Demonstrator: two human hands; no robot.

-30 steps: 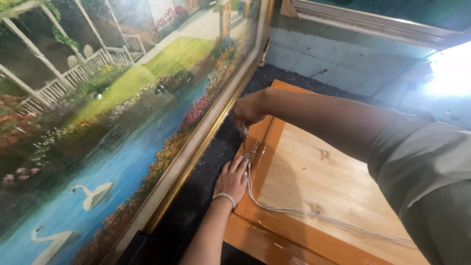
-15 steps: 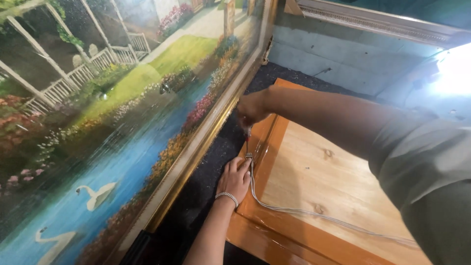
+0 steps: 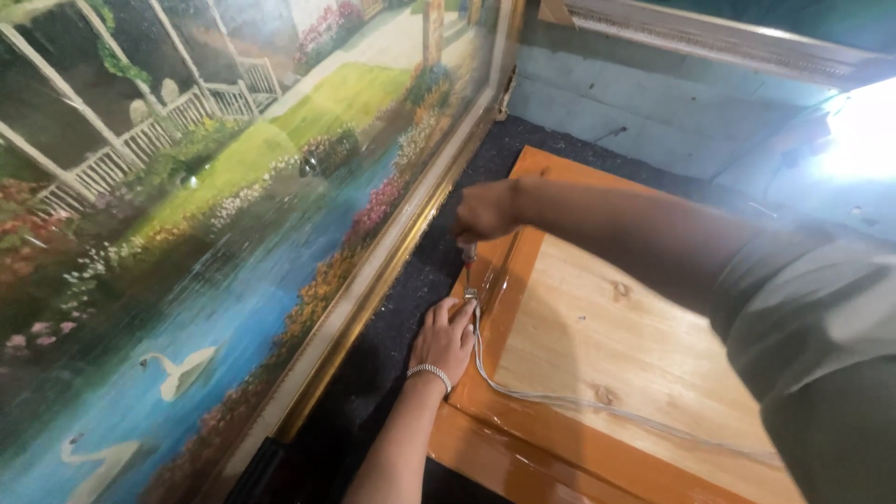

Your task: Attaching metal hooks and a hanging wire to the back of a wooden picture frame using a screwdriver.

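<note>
My left hand (image 3: 446,338), with a silver bracelet at the wrist, lies flat on the orange varnished frame (image 3: 495,446) of a pale wooden panel (image 3: 607,345). Its fingers press down the end of a thin clear wire (image 3: 560,401) that trails right across the panel. My right hand (image 3: 487,210) reaches across from the right and grips a small screwdriver (image 3: 469,266). The screwdriver stands upright, its tip on the frame just above my left fingertips.
A large landscape painting (image 3: 187,233) with swans, in a gilt frame (image 3: 392,252), leans at the left. Dark carpet (image 3: 411,280) runs between it and the panel. A pale wall (image 3: 653,103) stands behind, with a bright light (image 3: 863,131) at the right.
Both hands stay almost in place at the frame's corner. The right hand has shifted slightly down with the screwdriver. The view has drifted a little.
</note>
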